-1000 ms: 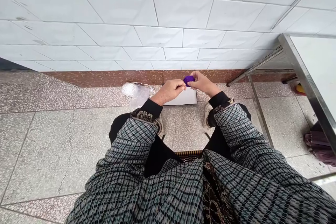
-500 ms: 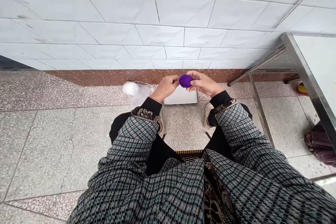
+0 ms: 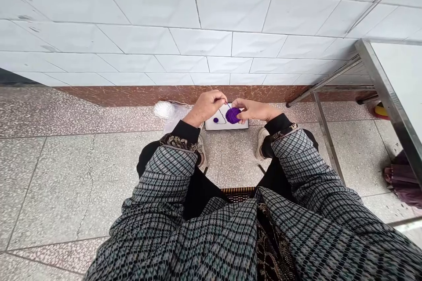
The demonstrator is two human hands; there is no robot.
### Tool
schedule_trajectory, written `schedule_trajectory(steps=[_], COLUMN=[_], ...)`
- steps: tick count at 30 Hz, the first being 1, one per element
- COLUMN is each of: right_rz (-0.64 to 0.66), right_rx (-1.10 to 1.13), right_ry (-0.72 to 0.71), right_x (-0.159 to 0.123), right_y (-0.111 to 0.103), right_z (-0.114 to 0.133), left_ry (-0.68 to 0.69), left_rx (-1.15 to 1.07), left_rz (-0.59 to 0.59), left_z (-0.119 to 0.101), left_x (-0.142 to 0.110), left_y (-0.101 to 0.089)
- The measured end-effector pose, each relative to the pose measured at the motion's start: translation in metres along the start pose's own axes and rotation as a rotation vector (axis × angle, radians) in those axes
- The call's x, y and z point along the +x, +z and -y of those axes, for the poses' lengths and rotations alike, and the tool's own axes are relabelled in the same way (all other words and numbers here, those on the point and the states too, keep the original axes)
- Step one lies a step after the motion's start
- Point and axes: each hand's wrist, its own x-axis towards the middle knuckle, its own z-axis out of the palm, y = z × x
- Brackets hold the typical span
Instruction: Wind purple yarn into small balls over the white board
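My right hand (image 3: 252, 110) is closed around a ball of purple yarn (image 3: 232, 115), whose left side shows. Up and to the left of the ball, my left hand (image 3: 208, 104) pinches the purple yarn strand (image 3: 228, 105), which runs taut between the two hands. Beneath both hands lies a shallow white box (image 3: 242, 125) with dark edges. Inside it is a small purple yarn ball (image 3: 216, 120), and a dark strand curves across the bottom nearby.
A white ball of yarn (image 3: 163, 109) sits on a clear plastic bag (image 3: 176, 117) left of the box. The tiled wall (image 3: 231, 44) rises just behind. A metal-framed table (image 3: 379, 66) stands on the right. My shoes flank the box's near side.
My left hand has shifted up and away from the ball, drawing out strand. My right hand has lowered slightly with the ball. The small purple ball in the box has come into view.
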Motion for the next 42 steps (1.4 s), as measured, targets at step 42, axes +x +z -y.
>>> schedule_trajectory(steps=[42], right_rz=[-0.524], right_rx=[0.115], right_ry=[-0.100], right_x=[0.017], right_y=[-0.006], right_z=[-0.008], left_ry=[0.089], left_rx=[-0.028], left_rz=[0.413], left_z=[-0.011], left_x=[-0.006], left_y=[0.012])
